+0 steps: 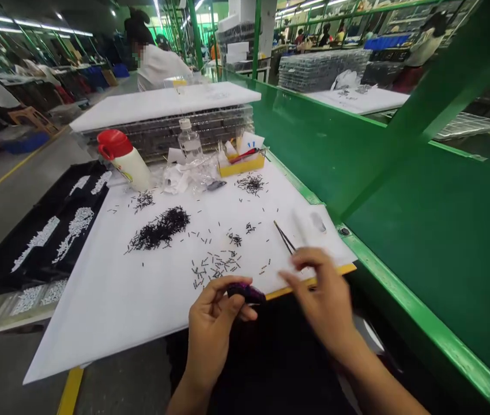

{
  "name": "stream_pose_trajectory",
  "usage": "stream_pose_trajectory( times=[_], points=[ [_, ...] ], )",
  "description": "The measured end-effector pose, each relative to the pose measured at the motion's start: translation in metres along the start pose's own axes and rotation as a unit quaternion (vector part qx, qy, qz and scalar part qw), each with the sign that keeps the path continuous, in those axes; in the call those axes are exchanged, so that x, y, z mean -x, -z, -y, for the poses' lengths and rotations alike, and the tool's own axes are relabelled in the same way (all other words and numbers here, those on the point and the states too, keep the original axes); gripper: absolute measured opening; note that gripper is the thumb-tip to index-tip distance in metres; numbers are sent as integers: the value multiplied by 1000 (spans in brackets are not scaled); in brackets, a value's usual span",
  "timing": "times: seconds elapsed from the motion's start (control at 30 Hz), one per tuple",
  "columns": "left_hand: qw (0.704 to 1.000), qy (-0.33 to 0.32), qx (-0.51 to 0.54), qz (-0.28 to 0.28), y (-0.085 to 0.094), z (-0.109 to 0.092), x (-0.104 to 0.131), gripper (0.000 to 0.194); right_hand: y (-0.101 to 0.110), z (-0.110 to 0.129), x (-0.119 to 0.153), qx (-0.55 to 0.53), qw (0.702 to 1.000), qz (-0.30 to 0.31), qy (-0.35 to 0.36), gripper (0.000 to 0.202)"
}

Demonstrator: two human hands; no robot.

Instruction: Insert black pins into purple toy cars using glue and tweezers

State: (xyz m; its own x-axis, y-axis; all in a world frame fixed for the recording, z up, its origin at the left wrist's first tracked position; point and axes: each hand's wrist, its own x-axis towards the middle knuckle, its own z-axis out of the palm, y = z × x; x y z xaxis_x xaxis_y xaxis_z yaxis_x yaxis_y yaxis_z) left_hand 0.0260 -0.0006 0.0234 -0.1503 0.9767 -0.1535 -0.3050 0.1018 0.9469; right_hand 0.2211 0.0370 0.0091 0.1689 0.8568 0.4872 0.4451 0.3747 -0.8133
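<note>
Thumb and fingers of my left hand (215, 323) close round a small dark purple object (246, 292) at the near edge of the white work surface (141, 305). Slightly blurred, my right hand (325, 300) is to the right, its thumb and index finger apart. Dark tweezers (284, 237) lie on the surface just beyond its fingertips; I see nothing held between those fingers. Small black pins lie scattered (215, 268) beyond my left hand, with a dense pile of black pins (161, 229) farther left.
A red-lidded jug (130, 164), a clear bottle (190, 140), crumpled plastic and a yellow box (241, 166) stand at the back. A green metal ledge (383, 268) runs along the right. White pieces lie on black sheeting (7, 245) at left. A person (161, 66) sits beyond.
</note>
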Motion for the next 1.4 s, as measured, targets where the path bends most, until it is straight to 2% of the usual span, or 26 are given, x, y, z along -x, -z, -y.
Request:
stream_pose_trajectory(
  times=[0.03, 0.07, 0.1, 0.17, 0.23, 0.27, 0.33, 0.43, 0.47, 0.5, 0.57, 0.63, 0.73, 0.83, 0.93, 1.0, 1.07, 1.13, 1.17, 1.2, 1.33, 1.4],
  points=[
    [1000, -17, -24, 5, -3, 1, -3, 29, 4, -11, -8, 29, 996, -88, 8, 29],
    [998, -32, -49, 13, -6, 2, -7, 27, 9, -22, -17, 47, 989, -139, 2, 38],
    [997, -40, -64, 19, -9, 3, -10, 24, 12, -33, -27, 61, 987, -151, -10, 49],
    [995, -45, -81, 25, -13, 5, -16, 22, 18, -49, -45, 90, 990, -108, -23, 54],
    [994, -46, -91, 30, -15, 10, -21, 21, 19, -57, -55, 104, 992, -61, -28, 39],
    [994, -48, -95, 34, -15, 12, -22, 21, 18, -57, -57, 104, 993, -57, -29, 31],
    [993, -51, -98, 42, -14, 15, -24, 23, 14, -48, -55, 81, 992, -89, -25, 25],
    [993, -55, -95, 53, -12, 18, -25, 22, 10, -17, -45, -47, 985, -168, -1, 10],
    [992, -57, -94, 56, -11, 19, -25, 21, 9, -4, -42, -107, 979, -175, -3, 6],
    [992, -59, -94, 60, -11, 19, -24, 20, 10, 9, -39, -164, 973, -160, -20, 8],
    [990, -64, -102, 68, -10, 19, -24, 19, 11, 32, -34, -275, 954, -91, -73, 15],
    [988, -73, -113, 76, -10, 20, -25, 19, 10, 46, -27, -377, 921, 1, -99, 37],
    [985, -96, -119, 82, -10, 22, -25, 17, 3, 49, -16, -473, 870, 123, -58, 60],
    [983, -114, -113, 87, -11, 24, -26, 17, -6, 37, -5, -484, 854, 188, -28, 60],
    [981, -126, -112, 93, -11, 24, -26, 19, -2, 27, 3, -451, 873, 184, -4, 58],
    [979, -134, -118, 98, -10, 23, -26, 20, 9, 27, 5, -414, 891, 187, -20, 55],
    [977, -139, -126, 101, -9, 23, -26, 21, 23, 35, 5, -352, 905, 218, -101, 51],
    [976, -142, -128, 104, -9, 23, -26, 21, 32, 44, 4, -296, 905, 246, -182, 48],
    [976, -143, -127, 107, -8, 23, -26, 21, 32, 47, 3, -287, 904, 245, -201, 48],
    [976, -143, -125, 109, -8, 23, -26, 20, 29, 49, 3, -298, 905, 234, -192, 49],
    [975, -147, -126, 113, -9, 23, -27, 19, 6, 41, 4, -411, 893, 180, -42, 49],
    [974, -148, -128, 113, -9, 24, -27, 20, -2, 34, 6, -431, 886, 173, -11, 49]
  ],
)
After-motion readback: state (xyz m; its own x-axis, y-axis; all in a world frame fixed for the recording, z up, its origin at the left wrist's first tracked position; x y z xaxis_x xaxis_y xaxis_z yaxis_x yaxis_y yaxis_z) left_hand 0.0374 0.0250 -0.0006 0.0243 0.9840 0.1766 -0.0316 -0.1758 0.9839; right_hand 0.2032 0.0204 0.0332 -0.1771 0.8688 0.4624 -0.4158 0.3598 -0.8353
